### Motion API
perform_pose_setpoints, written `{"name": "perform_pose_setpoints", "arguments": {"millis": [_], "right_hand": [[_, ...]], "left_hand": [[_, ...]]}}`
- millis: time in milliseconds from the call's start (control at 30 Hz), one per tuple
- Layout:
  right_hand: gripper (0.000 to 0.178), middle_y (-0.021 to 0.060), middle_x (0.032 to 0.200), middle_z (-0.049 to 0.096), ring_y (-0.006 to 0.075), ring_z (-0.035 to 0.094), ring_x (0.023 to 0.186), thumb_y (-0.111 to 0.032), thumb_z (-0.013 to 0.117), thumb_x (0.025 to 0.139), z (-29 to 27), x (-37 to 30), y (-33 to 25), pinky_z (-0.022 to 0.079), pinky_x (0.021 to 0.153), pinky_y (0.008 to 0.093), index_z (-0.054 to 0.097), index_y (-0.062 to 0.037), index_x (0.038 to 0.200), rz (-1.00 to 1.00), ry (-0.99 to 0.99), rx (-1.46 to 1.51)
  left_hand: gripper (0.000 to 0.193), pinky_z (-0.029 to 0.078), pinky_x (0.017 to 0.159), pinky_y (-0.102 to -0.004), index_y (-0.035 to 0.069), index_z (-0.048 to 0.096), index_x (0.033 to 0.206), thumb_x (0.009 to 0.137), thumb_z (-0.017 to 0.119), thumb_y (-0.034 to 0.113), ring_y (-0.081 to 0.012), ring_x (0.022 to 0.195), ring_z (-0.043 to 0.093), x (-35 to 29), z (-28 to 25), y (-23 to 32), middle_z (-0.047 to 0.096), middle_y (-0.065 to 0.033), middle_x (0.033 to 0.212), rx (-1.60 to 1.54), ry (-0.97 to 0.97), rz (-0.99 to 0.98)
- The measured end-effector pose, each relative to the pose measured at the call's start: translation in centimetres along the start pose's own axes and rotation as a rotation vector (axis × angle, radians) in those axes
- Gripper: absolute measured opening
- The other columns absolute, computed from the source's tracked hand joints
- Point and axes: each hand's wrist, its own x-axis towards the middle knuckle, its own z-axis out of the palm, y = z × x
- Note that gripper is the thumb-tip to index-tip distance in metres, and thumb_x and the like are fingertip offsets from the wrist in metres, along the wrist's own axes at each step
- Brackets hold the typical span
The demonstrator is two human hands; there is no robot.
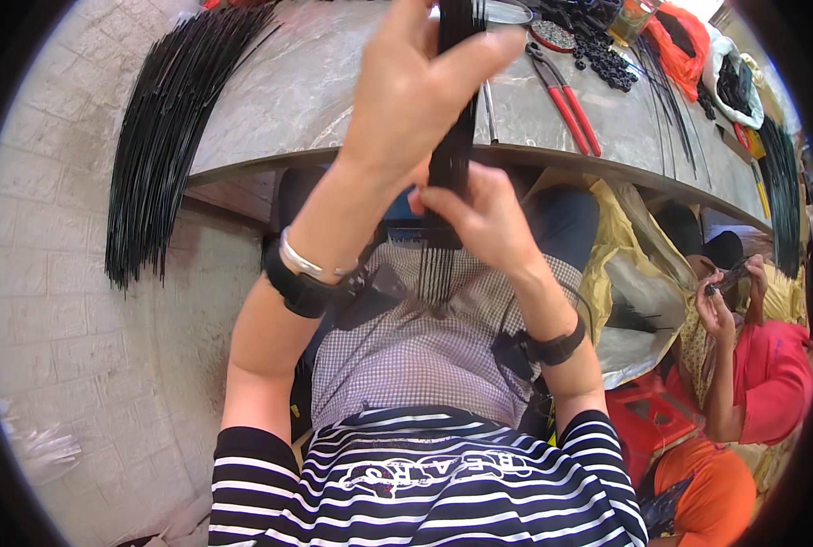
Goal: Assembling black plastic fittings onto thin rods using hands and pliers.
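A dense bundle of thin black strands (455, 150) runs upright in front of me, its upper end cut off by the picture's top edge. My right hand (479, 214) is closed round its lower part, the thumb pressed across the front. Higher up, my left hand (411, 96) lies against the bundle with the thumb stretched out across it; its other fingers are partly cut off by the top edge. Below the hands, a fringe of separate black strands (436, 273) hangs over the checked apron (416, 342) on my lap. Whether these belong to the bundle is unclear.
Long black strands (174, 137) drape over the grey table's (279, 109) left edge. Red-handled pliers (566, 105), small black parts (602, 68) and an orange bag (684, 46) lie at the right. A yellow-lined sack (607, 246) stands below; beside it a person in red (776, 374) works.
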Motion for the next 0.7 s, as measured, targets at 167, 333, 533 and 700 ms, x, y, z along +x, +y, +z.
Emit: {"name": "perform_pose_setpoints", "arguments": {"millis": [167,333,533,700], "right_hand": [[0.006,0.0008,0.077,0.063,0.0073,0.056,0.073,-0.005,0.06,0.087,-1.0,-4.8,6.3,0.046,0.067,0.0239,0.062,0.0002,0.085,0.187,-0.045,0.149],[0.009,0.0031,0.085,0.066,0.01,0.061,0.083,-0.004,0.06,0.088,-2.3,-5.0,6.8,0.049,0.077,0.0263,0.064,0.0005,0.094,0.329,-0.204,0.376],[0.011,0.0076,0.094,0.068,0.0155,0.064,0.09,-0.003,0.06,0.088,-2.8,-4.0,6.6,0.05,0.086,0.0301,0.064,0.0016,0.097,0.35,-0.323,0.416],[0.012,0.0089,0.088,0.069,0.0172,0.066,0.084,-0.007,0.059,0.089,-2.4,-2.9,5.4,0.052,0.081,0.0318,0.066,0.0005,0.096,0.349,-0.422,0.393]], "left_hand": [[0.03,0.049,0.07,-0.0279,-0.001,0.047,0.122,0.093,0.053,0.005,-0.0149,0.076,0.059,-5.6,0.6,-4.9,0.06,-0.0079,0.087,-0.187,0.025,-0.49],[0.068,0.052,0.077,-0.0305,0.011,0.015,0.149,0.092,0.051,-0.001,-0.0162,0.083,0.061,-6.1,0.9,-5.1,0.061,-0.0123,0.095,-0.178,-0.014,-0.473],[0.079,0.05,0.091,-0.0353,0.009,0.003,0.15,0.092,0.057,0.006,-0.0255,0.107,0.06,-7.8,-1.1,-4.7,0.056,-0.022,0.117,-0.216,0.039,-0.47],[0.033,0.053,0.08,-0.0316,-0.002,0.049,0.12,0.099,0.05,0.023,-0.0191,0.088,0.064,-5.8,-2.1,-5.1,0.064,-0.0114,0.094,-0.397,-0.213,-0.735]]}}
